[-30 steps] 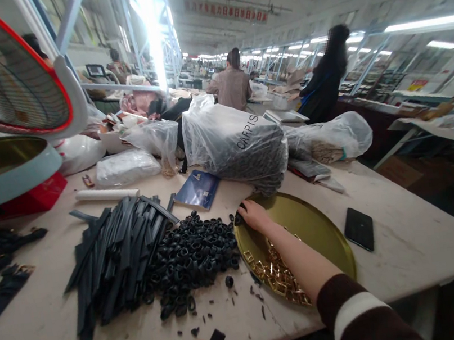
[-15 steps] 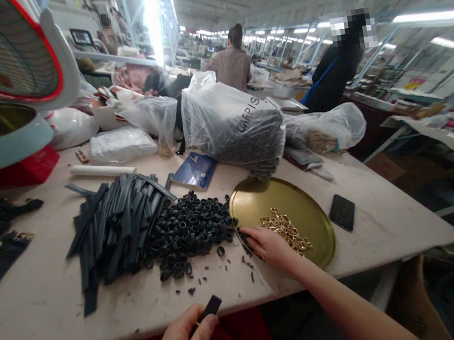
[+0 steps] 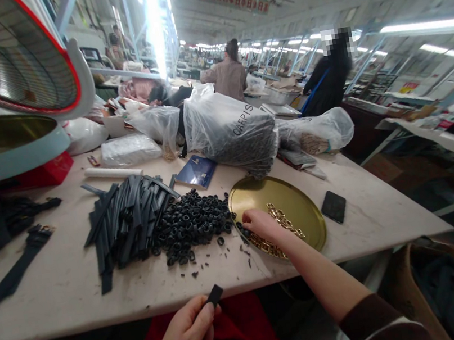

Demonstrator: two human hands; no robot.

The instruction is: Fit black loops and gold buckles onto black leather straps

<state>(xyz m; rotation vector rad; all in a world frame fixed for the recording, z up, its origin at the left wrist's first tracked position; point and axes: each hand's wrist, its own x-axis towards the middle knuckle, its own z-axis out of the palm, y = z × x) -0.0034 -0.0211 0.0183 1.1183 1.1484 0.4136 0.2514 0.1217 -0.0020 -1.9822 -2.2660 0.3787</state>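
Note:
My left hand (image 3: 190, 328) is in front of the table's edge, thumb and fingers closed on a short black strap (image 3: 215, 295) whose end sticks up past the fingertips. My right hand (image 3: 261, 224) is over the left part of a round gold tray (image 3: 300, 204), its fingers curled together. What those fingers hold, if anything, is hidden. Small gold buckles (image 3: 283, 218) lie in the tray under and beside this hand. Just left of the tray spreads a heap of small black loops (image 3: 194, 220). Beyond it lies a pile of flat black straps (image 3: 132, 218).
A phone (image 3: 334, 207) lies right of the tray, a blue booklet (image 3: 195, 172) behind the loops. Plastic bags (image 3: 229, 127) line the back. A heater (image 3: 14, 59) stands at upper left; more straps (image 3: 15, 267) lie below it. A cardboard box (image 3: 401, 280) is at lower right.
The camera view has shifted slightly. My right hand's fingers, stretched toward the tray's left rim before, are now curled in. My left hand still grips the black strap.

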